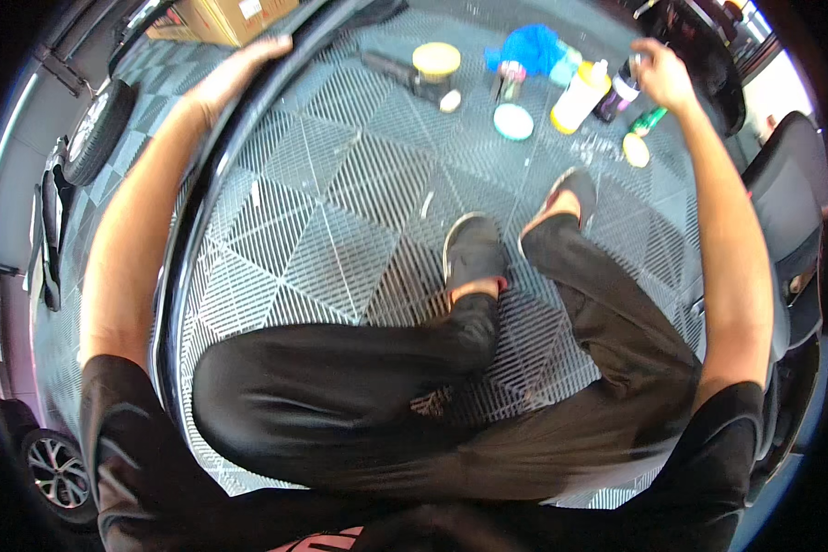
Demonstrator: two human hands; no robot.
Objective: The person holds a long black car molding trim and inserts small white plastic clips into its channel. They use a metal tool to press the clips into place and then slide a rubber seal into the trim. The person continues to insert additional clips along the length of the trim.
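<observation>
**A:** Your right hand (661, 75) is up at the far end of the mat, fingers curled around the top of a dark bottle with a white label (619, 92). That bottle stands on the grey grid floor tiles (340, 193), touching a yellow bottle (579, 96) on its left.

**B:** And your left hand (239, 69)?

**A:** It lies flat, fingers spread, on the curved black panel edge (189, 230) that sweeps down your left side. It's pressing on it, not gripping.

**B:** What crowds the bottle you're holding?

**A:** Plenty. A green bottle (647, 120) lies just beside its base, with a round yellow pad (636, 149) near that. Left of the yellow bottle sits a white round lid (512, 120), and behind it a blue cloth (532, 48). Further left there's a yellow-lidded jar (436, 63) next to a dark tool (391, 69).

**B:** Anything between you and the bottles?

**A:** Your own legs in black trousers. Your shoes (474, 253) rest on the tiles well short of the row. A cardboard box (225, 17) sits beyond your left hand, and a car wheel (97, 129) shows past the panel.
</observation>
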